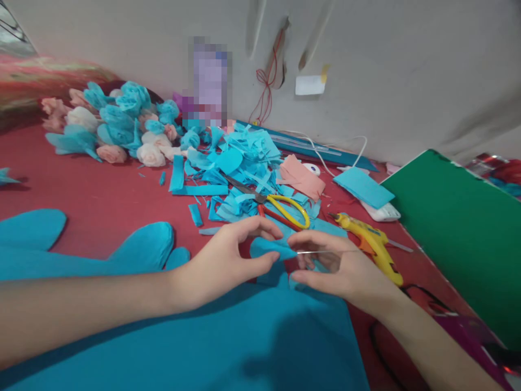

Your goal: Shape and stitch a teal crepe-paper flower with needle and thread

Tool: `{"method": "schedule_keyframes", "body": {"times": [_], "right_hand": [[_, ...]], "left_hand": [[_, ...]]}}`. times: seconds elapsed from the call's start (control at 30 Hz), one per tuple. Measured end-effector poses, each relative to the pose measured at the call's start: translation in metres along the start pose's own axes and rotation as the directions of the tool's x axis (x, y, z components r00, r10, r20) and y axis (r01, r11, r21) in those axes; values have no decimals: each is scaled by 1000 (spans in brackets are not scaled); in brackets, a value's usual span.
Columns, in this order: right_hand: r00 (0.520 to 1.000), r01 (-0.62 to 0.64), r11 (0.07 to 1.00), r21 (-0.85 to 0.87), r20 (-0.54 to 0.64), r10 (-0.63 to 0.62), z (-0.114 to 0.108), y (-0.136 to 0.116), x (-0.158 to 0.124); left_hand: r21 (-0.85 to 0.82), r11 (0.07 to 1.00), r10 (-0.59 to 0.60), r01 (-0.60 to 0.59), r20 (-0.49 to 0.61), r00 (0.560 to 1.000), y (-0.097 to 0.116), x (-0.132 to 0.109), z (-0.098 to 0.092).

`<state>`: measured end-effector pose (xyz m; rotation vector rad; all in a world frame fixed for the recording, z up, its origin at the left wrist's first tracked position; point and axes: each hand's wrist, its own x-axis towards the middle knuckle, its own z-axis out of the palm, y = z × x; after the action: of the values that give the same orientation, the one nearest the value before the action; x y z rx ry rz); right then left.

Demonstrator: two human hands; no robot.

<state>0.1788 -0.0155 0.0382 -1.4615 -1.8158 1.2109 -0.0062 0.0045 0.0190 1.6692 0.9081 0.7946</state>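
My left hand [228, 258] pinches a small piece of blue crepe paper [271, 248] between thumb and fingers. My right hand [334, 266] meets it from the right, its fingers closed on a thin metal wire [325, 252] and touching the same paper. Both hands hover over a big blue cloth [228, 336] near the lower middle of the view. Just behind the hands lie scissors with yellow and red handles [280, 209].
A heap of blue paper scraps [240, 163] and a pink paper piece [301, 176] cover the red surface [101, 195]. Blue, pink and white paper flowers [114, 122] lie far left. A yellow glue gun [376, 244], a green board [459, 228] and a blue paper stack [362, 187] sit right.
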Motion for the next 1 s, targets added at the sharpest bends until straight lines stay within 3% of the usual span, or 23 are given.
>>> {"method": "schedule_keyframes", "body": {"times": [0.33, 0.8, 1.0], "right_hand": [[980, 50, 994, 99, -198, -30, 25, 5, -7], [953, 182, 981, 65, -257, -159, 27, 4, -11], [972, 111, 971, 212, -229, -61, 29, 4, -11]], "left_hand": [[116, 965, 234, -233, 7, 972, -2, -10, 1], [-13, 991, 135, -135, 42, 990, -1, -5, 0], [-13, 989, 147, -147, 18, 989, -2, -5, 0]]}}
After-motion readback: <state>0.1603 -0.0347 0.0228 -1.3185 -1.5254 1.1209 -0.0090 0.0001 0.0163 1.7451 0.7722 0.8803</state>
